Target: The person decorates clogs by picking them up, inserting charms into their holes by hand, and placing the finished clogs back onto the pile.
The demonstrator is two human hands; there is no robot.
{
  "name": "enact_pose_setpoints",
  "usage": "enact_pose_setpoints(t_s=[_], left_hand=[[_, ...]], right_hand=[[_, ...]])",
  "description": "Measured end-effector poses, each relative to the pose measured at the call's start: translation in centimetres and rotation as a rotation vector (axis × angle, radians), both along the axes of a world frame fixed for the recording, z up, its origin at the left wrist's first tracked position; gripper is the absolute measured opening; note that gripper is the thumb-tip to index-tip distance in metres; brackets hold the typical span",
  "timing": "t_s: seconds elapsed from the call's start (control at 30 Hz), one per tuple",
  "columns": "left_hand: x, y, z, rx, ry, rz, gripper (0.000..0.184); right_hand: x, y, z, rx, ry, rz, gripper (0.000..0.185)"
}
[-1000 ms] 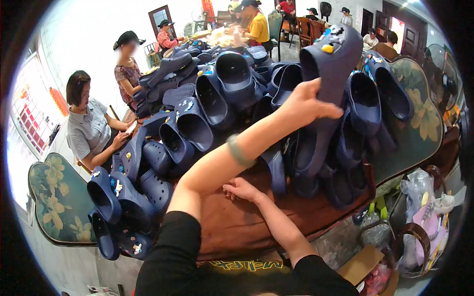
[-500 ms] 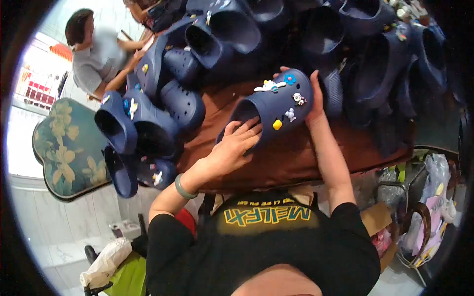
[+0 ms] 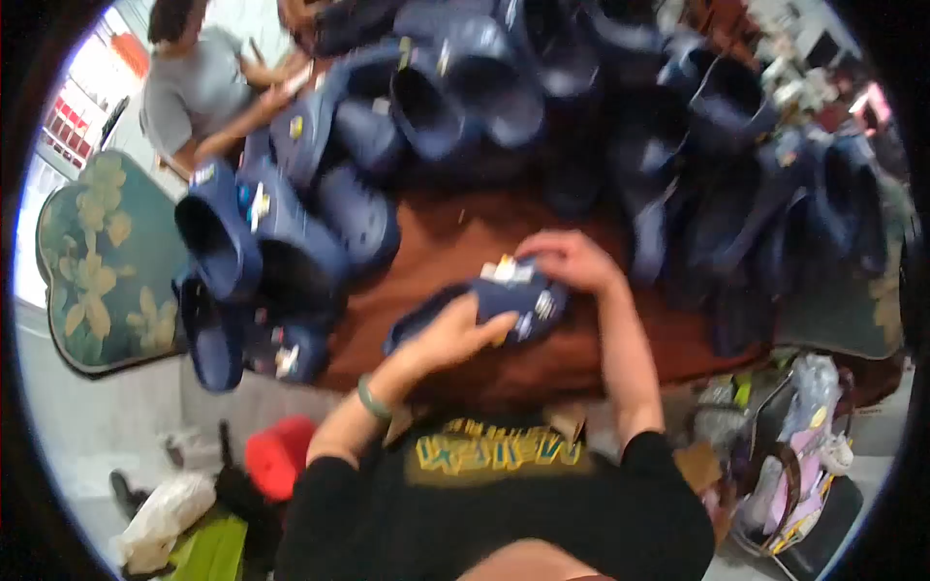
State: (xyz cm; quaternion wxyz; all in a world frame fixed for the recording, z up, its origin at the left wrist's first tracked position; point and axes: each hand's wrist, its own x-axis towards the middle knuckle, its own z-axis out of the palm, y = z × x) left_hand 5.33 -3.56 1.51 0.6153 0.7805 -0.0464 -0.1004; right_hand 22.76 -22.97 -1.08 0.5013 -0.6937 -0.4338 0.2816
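Charms, small, white and yellow (image 3: 508, 271), already dot the navy-blue foam-like clog (image 3: 497, 299) over the brown cloth (image 3: 446, 228), held between a half-closed left hand (image 3: 451, 334) and a right hand (image 3: 575, 259) bent over its toe, though what remains undone is unclear.

Bright barred window (image 3: 70, 128) way off past the left hand (image 3: 450, 334), lol. Green floral-print tabletop (image 3: 97, 266) sticks out that side too, brown tablecloth (image 3: 450, 232) runs beneath the right hand (image 3: 573, 259), pale floor (image 3: 121, 402) down left.

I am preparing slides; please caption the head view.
Left hand and right hand on one decorated navy clog over a brown cloth, with more clogs at both sides.
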Motion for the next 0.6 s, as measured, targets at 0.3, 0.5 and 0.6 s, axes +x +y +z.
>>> enact_pose_setpoints(t_s=[0.3,0.5,0.6], left_hand=[[1.0,-1.6,-3.5,-0.386,0.188,0.03,0.03],[1.3,-1.2,-4.3,-0.324,0.228,0.026,0.031],[1.2,-1.2,-3.2,-0.377,0.209,0.003,0.029]], right_hand=[[-2.9,2.2,3.5,-0.173,-0.692,0.091,0.048],[-3.8,3.4,2.2,-0.227,-0.721,-0.043,0.024],[-3.7,3.7,1.5,-0.233,-0.683,-0.104,0.023]])
